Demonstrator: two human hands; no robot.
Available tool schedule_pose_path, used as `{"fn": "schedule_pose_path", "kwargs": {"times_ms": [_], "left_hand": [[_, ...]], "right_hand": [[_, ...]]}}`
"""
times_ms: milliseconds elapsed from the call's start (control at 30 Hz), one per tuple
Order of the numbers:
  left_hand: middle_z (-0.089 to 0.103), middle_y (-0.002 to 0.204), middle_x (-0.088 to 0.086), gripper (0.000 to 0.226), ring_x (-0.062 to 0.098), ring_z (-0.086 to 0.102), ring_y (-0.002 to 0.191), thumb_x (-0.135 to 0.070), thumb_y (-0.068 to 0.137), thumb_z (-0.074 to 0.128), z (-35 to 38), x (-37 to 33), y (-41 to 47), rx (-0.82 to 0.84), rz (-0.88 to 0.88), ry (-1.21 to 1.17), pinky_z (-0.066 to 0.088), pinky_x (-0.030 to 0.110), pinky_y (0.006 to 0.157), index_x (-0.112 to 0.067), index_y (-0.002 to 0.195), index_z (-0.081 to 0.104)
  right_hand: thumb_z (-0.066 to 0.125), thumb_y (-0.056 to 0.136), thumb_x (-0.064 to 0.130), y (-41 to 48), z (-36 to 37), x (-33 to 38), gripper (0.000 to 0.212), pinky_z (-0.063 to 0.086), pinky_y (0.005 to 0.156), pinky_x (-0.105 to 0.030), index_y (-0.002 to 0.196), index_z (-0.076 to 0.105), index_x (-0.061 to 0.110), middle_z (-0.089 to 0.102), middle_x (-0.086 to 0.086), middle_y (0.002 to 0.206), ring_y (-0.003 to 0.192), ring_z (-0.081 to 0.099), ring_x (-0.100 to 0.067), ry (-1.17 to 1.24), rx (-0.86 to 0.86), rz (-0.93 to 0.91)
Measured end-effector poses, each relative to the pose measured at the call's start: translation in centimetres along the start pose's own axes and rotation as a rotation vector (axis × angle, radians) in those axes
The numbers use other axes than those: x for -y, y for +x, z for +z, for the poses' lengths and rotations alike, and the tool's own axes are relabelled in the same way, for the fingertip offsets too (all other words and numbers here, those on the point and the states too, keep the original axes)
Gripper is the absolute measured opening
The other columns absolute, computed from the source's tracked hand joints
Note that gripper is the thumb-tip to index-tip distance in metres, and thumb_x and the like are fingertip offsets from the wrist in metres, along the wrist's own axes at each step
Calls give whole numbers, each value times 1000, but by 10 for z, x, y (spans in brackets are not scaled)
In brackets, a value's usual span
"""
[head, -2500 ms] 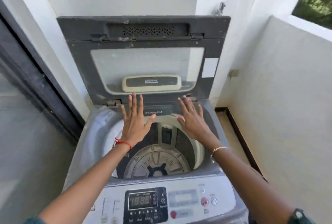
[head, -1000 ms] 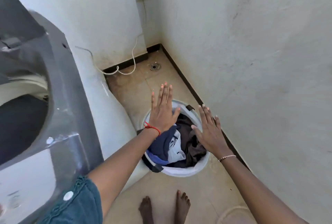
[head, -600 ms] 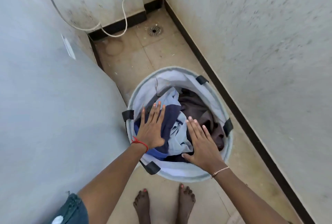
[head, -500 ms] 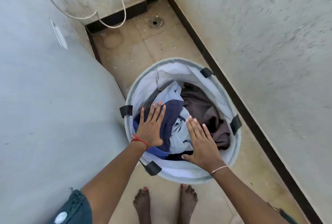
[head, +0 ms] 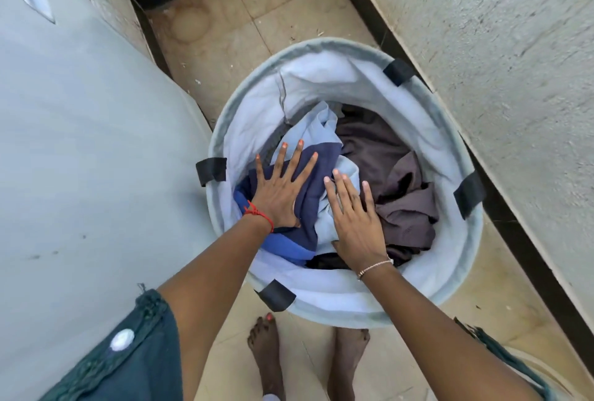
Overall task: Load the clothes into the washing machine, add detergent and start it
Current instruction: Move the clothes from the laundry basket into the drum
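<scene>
Pale blue round fabric laundry basket (head: 321, 76) on tiled floor (head: 257, 21), our left hand (head: 279, 190) flat on navy garment (head: 324, 159), right hand (head: 356, 223) on light blue garment (head: 316, 130), both grips wide.

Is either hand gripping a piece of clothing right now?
No, the left hand and right hand both lie with fingers straight over the clothes in the basket, none curled round cloth.

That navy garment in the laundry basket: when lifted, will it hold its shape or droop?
It would probably droop: the navy garment lies crumpled in soft folds under the left hand. It may drag the light blue cloth along, since the two lie tangled together. It looks light, being thin fabric.
</scene>
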State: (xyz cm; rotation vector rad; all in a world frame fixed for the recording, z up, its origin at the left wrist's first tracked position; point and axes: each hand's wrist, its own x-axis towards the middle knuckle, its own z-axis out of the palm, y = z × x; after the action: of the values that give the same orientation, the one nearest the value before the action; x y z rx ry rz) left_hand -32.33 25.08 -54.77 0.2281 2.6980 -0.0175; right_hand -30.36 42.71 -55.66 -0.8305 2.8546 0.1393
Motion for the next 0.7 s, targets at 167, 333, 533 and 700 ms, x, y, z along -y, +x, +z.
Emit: {"fn": "schedule_pose_path", "kwargs": {"times_ms": [167, 333, 533, 700], "left_hand": [[-24, 154, 6, 108, 36, -23, 140, -63, 76, 52, 3, -2, 4, 70, 2, 13, -2, 71, 103, -28, 135, -31], [-23, 154, 9, 92, 33, -20, 141, -16, 85, 50, 1, -5, -1, 108, 39, 7, 3, 61, 110, -14, 144, -21], [-25, 152, 15, 73, 37, -20, 140, 6, 90, 28, -1, -14, -9, 113, 53, 89, 7, 60, 113, -6, 144, -20], [-10, 155, 18, 66, 41, -5, 142, 8, 79, -1, -14, -19, -20, 41, 52, 192, 21, 60, 109, -2, 144, -13]], "right_hand": [[26, 85, 7, 5, 12, 2, 61, 12, 112, -43, 145, 16, 13, 31, -13, 150, 138, 32, -23, 2, -100, 12], [20, 85, 9, 6, 22, 8, 60, 18, 111, -41, 144, 14, 16, 34, -11, 148, 136, 36, -21, 3, -159, 30], [24, 86, 9, 8, 24, 13, 56, 20, 110, -41, 142, 19, 16, 40, -8, 145, 133, 41, -20, 61, -209, 55], [24, 87, 11, 0, 13, 10, 54, 30, 109, -35, 140, 23, 15, 43, -7, 143, 131, 43, -19, 112, -220, 75]]}}
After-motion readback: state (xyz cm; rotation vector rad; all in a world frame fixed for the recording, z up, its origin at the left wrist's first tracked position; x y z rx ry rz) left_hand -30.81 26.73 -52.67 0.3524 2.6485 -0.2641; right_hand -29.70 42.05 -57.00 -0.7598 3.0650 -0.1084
